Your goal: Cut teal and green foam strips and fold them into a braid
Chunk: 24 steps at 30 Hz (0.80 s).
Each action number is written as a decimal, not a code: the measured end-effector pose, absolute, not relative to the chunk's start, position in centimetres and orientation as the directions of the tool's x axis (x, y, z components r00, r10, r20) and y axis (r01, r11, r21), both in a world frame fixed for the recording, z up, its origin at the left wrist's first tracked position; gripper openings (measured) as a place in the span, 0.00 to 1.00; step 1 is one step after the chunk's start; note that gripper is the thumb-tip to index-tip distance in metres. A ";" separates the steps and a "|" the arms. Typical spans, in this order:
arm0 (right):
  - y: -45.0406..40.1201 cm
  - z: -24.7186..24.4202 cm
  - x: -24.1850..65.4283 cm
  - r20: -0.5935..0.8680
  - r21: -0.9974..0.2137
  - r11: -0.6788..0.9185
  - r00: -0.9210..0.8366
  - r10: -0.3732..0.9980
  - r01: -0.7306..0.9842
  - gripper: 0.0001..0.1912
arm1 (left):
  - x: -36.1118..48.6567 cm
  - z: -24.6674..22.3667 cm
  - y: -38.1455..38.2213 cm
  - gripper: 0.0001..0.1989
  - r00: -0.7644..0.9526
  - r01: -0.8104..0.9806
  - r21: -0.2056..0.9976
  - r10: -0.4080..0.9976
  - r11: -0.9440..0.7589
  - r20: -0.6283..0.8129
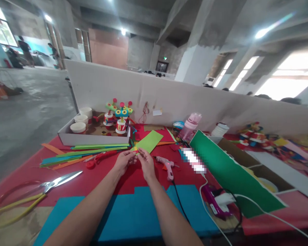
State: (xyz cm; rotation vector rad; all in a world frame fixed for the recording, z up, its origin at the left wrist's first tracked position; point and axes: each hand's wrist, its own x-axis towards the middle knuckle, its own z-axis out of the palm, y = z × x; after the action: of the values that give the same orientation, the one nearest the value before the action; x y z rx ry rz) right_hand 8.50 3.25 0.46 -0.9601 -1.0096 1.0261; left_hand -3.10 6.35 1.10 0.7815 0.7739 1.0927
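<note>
Over the red-covered table, my left hand [125,161] and my right hand [146,163] meet with fingertips pinched together. Between them is a small yellow and red paper piece [136,149], mostly covered by the fingers. Just beyond lies a light green paper sheet [151,140]. A pink hot glue gun [167,166] rests on the table to the right of my right hand. Left of my left hand are red-handled scissors [105,157] and strips of coloured paper [92,151]. Blue sheets [128,213] lie beneath my forearms.
Large shears [58,181] lie at the left. A white tray [92,139] holds paper cups [78,128] and cup figures [121,124]. On the right stand a green-sided box [228,174], a pink bottle [191,124] and a purple power strip [215,203] with cables. A white partition [164,94] runs behind.
</note>
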 end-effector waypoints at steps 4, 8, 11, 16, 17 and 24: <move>3.4 0.3 8.6 0.136 -0.945 0.200 0.246 0.960 -0.257 0.20 | -2.8 1.4 6.0 0.13 0.253 -0.414 0.876 0.956 0.248 -0.151; 3.5 0.4 8.6 0.126 -0.931 0.196 0.234 0.964 -0.308 0.17 | -2.6 1.7 5.7 0.14 0.257 -0.393 0.889 0.956 0.233 -0.137; 3.5 0.4 8.8 0.123 -0.921 0.196 0.225 0.966 -0.337 0.16 | -2.4 1.8 5.5 0.14 0.245 -0.392 0.889 0.959 0.235 -0.146; 3.4 0.6 9.0 0.113 -0.927 0.184 0.224 0.968 -0.328 0.16 | -2.3 1.5 5.6 0.13 0.250 -0.383 0.901 0.962 0.202 -0.110; 3.4 0.6 9.0 0.114 -0.928 0.185 0.225 0.968 -0.323 0.16 | -2.3 1.4 5.6 0.13 0.256 -0.378 0.906 0.962 0.192 -0.097; 3.3 0.6 9.6 0.108 -0.956 0.173 0.264 0.958 -0.239 0.15 | -2.2 0.8 5.8 0.15 0.133 -0.294 0.956 0.990 0.004 0.037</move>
State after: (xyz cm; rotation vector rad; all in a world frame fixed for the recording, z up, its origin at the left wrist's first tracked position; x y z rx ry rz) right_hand 9.57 3.31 0.65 -1.0244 -0.9037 1.0376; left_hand -2.16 5.83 0.81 1.0621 0.8833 1.2471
